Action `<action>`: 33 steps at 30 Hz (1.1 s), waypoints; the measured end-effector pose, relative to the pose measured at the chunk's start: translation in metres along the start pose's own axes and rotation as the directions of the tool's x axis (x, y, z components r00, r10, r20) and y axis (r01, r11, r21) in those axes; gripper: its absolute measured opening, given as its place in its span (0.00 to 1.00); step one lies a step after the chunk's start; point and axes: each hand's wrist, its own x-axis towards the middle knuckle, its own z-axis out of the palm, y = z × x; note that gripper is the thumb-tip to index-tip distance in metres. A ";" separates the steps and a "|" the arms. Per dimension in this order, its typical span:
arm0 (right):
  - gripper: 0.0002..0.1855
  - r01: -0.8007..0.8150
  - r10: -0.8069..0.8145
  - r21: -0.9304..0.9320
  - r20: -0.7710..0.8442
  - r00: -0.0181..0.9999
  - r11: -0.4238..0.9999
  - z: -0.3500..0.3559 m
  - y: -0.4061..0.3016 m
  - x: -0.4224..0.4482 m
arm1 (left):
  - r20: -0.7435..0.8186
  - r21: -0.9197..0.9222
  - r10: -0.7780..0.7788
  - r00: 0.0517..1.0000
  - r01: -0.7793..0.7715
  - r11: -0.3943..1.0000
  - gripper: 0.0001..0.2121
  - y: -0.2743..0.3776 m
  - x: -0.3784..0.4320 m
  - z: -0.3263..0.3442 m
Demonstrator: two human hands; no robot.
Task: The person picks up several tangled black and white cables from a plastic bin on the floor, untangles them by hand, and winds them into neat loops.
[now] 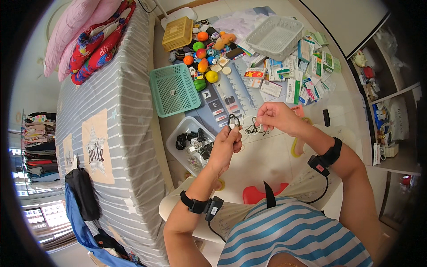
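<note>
My left hand (226,143) pinches a looped black cable (230,117) and a small white plug (232,124) between thumb and fingers. To its right, my right hand (277,117) has its fingertips closed at a loop of thin white cable (247,134). A tangle of thin black cable (252,128) shows between the hands; whether it hangs or lies on the floor I cannot tell. Below and left of my left hand stands a clear plastic bin (172,144) with coiled black cables (184,140) and white cables (195,145) in it.
A teal plastic basket (154,87) stands beside the bed (140,133). Toy fruit (202,65), a yellow basket (177,33), a white basket (257,41) and several medicine boxes (293,87) cover the floor ahead. Open shelving (393,95) is on the right; a red object (252,194) lies below my hands.
</note>
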 end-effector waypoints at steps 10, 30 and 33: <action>0.04 0.007 -0.005 0.022 -0.062 0.998 1.000 -0.005 0.004 0.011 | 0.014 0.090 0.046 0.999 -0.047 0.995 0.10 0.000 0.008 0.005; 0.04 0.074 -0.073 -0.006 0.076 0.994 0.997 -0.001 -0.002 0.005 | 0.119 0.569 -0.008 0.993 -0.062 0.820 0.11 -0.012 0.008 0.001; 0.04 0.133 -0.127 -0.034 0.130 0.983 0.991 -0.001 0.002 0.004 | 0.088 0.677 0.043 0.995 -0.091 0.730 0.11 -0.013 0.009 0.000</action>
